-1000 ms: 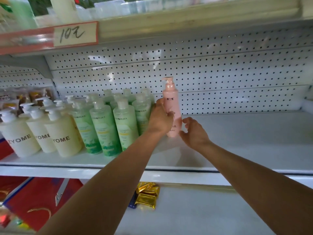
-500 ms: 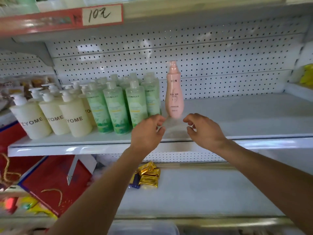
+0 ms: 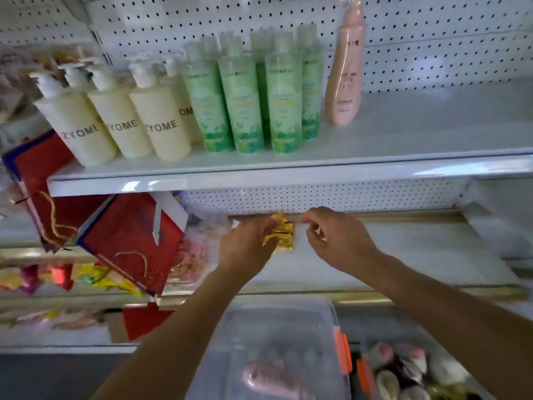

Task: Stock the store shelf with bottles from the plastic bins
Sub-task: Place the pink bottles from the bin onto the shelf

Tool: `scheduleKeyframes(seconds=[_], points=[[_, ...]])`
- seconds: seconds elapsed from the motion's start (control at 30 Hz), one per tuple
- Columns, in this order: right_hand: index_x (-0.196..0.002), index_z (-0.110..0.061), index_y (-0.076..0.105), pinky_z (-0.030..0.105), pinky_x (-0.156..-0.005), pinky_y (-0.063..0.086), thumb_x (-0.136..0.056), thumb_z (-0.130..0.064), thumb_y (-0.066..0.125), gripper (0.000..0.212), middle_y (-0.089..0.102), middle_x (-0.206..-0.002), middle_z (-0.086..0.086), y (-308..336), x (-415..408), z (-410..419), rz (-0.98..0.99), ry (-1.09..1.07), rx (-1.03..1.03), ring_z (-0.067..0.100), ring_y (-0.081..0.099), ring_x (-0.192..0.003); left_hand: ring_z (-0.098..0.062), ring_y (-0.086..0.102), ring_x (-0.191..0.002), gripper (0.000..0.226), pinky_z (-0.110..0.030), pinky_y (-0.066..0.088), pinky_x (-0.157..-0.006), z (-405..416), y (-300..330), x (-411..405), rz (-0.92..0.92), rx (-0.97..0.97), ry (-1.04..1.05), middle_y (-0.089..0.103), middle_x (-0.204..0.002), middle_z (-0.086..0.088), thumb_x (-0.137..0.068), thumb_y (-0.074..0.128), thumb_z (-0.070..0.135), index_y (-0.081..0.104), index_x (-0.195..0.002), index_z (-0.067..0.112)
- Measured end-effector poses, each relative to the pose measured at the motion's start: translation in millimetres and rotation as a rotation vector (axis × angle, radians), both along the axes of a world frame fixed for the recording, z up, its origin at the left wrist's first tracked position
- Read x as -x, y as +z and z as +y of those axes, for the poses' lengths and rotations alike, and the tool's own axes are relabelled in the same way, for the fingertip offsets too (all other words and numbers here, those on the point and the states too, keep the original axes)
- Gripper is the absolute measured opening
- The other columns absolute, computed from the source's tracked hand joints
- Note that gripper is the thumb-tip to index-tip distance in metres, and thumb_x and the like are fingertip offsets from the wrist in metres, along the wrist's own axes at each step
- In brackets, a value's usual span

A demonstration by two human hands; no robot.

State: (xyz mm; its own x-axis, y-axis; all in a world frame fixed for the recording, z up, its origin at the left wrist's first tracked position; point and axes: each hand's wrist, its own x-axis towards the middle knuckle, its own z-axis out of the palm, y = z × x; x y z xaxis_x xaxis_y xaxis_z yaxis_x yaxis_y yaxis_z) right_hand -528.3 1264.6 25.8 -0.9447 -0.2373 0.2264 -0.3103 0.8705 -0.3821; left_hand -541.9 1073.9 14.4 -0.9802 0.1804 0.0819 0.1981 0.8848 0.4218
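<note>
The pink pump bottle [image 3: 344, 70] is stood upright on the shelf [image 3: 403, 131], just beside the green bottles [image 3: 253, 93]; both the left hand [image 3: 245, 246] and right hand [image 3: 337, 241] are empty, fingers loosely curled, held above the plastic bins [image 3: 277, 356]. A hasty reach could be snagged on the gold packets [image 3: 281, 233] or the bin's latch. The bins' contents are blurred and cut off, so the remaining bottles cannot be counted.

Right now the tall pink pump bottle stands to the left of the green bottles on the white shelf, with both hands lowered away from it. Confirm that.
Not quite. The head view shows the tall pink pump bottle standing to the right of the green bottles, not the left. It stands on the white shelf, and both hands are lowered away from it.
</note>
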Motion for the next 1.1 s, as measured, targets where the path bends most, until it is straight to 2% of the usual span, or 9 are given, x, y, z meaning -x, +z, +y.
scheduleKeyframes(seconds=[0.17, 0.33, 0.47, 0.57, 0.73, 0.8, 0.93, 1.03, 1.1], points=[[-0.120, -0.027, 0.057, 0.033, -0.083, 0.049, -0.095, -0.025, 0.051, 0.025, 0.062, -0.113, -0.008, -68, -14, -32, -0.217, -0.038, 0.007, 0.017, 0.061, -0.099, -0.007, 0.064, -0.093, 0.020, -0.032, 0.051, -0.085, -31, -65, -14, -0.143, -0.024, 0.023, 0.067, -0.100, 0.018, -0.089, 0.060, 0.035, 0.061, -0.109, 0.035], [-0.118, -0.026, 0.058, 0.031, -0.088, 0.047, -0.092, -0.023, 0.051, 0.027, 0.062, -0.120, -0.006, -151, -30, -52, -0.417, -0.068, -0.028, 0.019, 0.059, -0.111, -0.013, 0.065, -0.097, 0.020, -0.035, 0.051, -0.088, -56, -146, -27, -0.340, -0.038, 0.037, 0.068, -0.102, 0.014, -0.087, 0.062, 0.032, 0.062, -0.107, 0.033], [-0.116, -0.024, 0.057, 0.029, -0.083, 0.043, -0.091, -0.023, 0.051, 0.025, 0.062, -0.118, -0.002, -219, -48, -60, -0.577, -0.040, -0.064, 0.021, 0.058, -0.112, -0.017, 0.066, -0.099, 0.021, -0.035, 0.051, -0.090, -68, -216, -45, -0.499, -0.053, 0.040, 0.070, -0.104, 0.008, -0.086, 0.064, 0.027, 0.065, -0.107, 0.027], [-0.120, -0.025, 0.057, 0.028, -0.085, 0.042, -0.090, -0.025, 0.054, 0.030, 0.062, -0.120, -0.003, -265, -59, -62, -0.680, -0.063, -0.071, 0.020, 0.057, -0.113, -0.018, 0.066, -0.098, 0.022, -0.036, 0.051, -0.089, -73, -263, -55, -0.597, -0.069, 0.050, 0.070, -0.104, 0.006, -0.086, 0.065, 0.023, 0.065, -0.108, 0.025], [-0.124, -0.022, 0.055, 0.026, -0.088, 0.042, -0.090, -0.029, 0.056, 0.035, 0.059, -0.127, 0.000, -338, -69, -66, -0.836, -0.083, -0.134, 0.020, 0.055, -0.119, -0.019, 0.062, -0.107, 0.029, -0.035, 0.048, -0.093, -75, -336, -63, -0.697, 0.035, -0.036, 0.067, -0.116, 0.002, -0.088, 0.061, 0.023, 0.062, -0.117, 0.022], [-0.125, -0.019, 0.053, 0.030, -0.092, 0.044, -0.090, -0.027, 0.056, 0.036, 0.057, -0.128, 0.003, -364, -70, -69, -0.897, -0.067, -0.163, 0.023, 0.053, -0.120, -0.020, 0.057, -0.113, 0.032, -0.034, 0.046, -0.095, -73, -362, -64, -0.706, 0.098, -0.089, 0.062, -0.120, 0.000, -0.090, 0.059, 0.025, 0.059, -0.121, 0.022], [-0.129, -0.014, 0.045, 0.037, -0.090, 0.045, -0.090, -0.022, 0.055, 0.042, 0.049, -0.124, 0.009, -411, -72, -74, -0.963, -0.040, -0.273, 0.028, 0.049, -0.116, -0.025, 0.042, -0.126, 0.053, -0.039, 0.044, -0.097, -71, -413, -66, -0.666, 0.336, -0.245, 0.045, -0.136, -0.003, -0.090, 0.062, 0.024, 0.041, -0.139, 0.025], [-0.136, -0.017, 0.035, 0.039, -0.088, 0.042, -0.086, -0.021, 0.061, 0.056, 0.044, -0.127, 0.008, -438, -73, -76, -1.017, -0.066, -0.320, 0.030, 0.047, -0.115, -0.029, 0.014, -0.145, 0.088, -0.044, 0.030, -0.112, -74, -448, -70, -0.663, 0.602, -0.457, 0.012, -0.158, -0.003, -0.085, 0.065, 0.011, 0.011, -0.153, 0.026], [-0.137, -0.017, 0.030, 0.042, -0.088, 0.044, -0.081, -0.025, 0.067, 0.068, 0.043, -0.127, 0.008, -453, -74, -76, -1.057, -0.051, -0.336, 0.030, 0.046, -0.115, -0.028, 0.006, -0.147, 0.103, -0.047, 0.024, -0.115, -74, -465, -70, -0.654, 0.679, -0.531, 0.002, -0.160, -0.005, -0.083, 0.070, 0.016, -0.003, -0.154, 0.025]])
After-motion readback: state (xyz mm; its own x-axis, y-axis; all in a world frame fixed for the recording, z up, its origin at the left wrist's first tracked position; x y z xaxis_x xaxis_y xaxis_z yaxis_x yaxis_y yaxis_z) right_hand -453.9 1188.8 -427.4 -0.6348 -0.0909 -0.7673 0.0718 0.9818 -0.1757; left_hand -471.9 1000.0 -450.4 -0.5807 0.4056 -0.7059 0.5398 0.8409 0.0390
